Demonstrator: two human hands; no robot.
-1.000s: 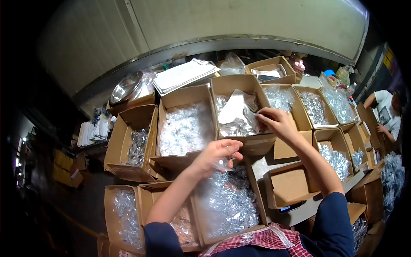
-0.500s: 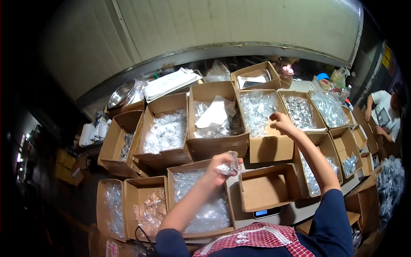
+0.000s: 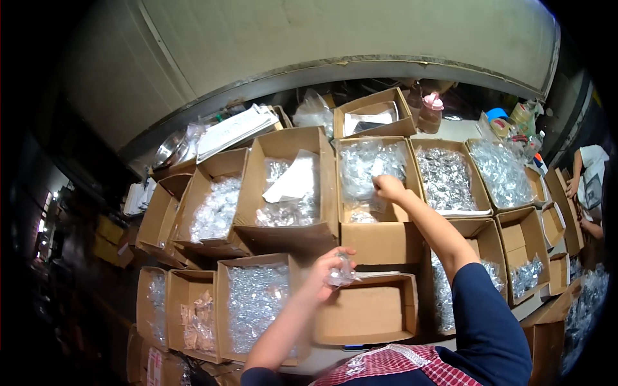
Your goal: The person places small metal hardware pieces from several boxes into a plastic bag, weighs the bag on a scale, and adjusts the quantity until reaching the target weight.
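A pale wall (image 3: 335, 32) spans the far side, behind rows of cardboard boxes; at the right edge another person (image 3: 592, 183) in a white top shows in part. Among the boxes, the tall box (image 3: 286, 239) stands just left of the bag box (image 3: 376, 243), whose plain front faces the wearer. Nearer, the low box (image 3: 364, 312) sits beside the strip box (image 3: 257, 305), which is filled with shiny clear packets. A paper stack (image 3: 237, 132) lies at the back left, and a white sheet (image 3: 296, 180) rests aslant in the tall box.

The right hand (image 3: 389, 188) is inside the bag box with its fingers curled down at the clear bags (image 3: 360, 157); whether it grasps one I cannot tell. The left hand (image 3: 327, 271), palm turned up, hangs by the low box's far left corner, its fingers bent around a crumpled clear pack (image 3: 342, 271). Behind the bag box stands a pink-lidded jar (image 3: 430, 116)
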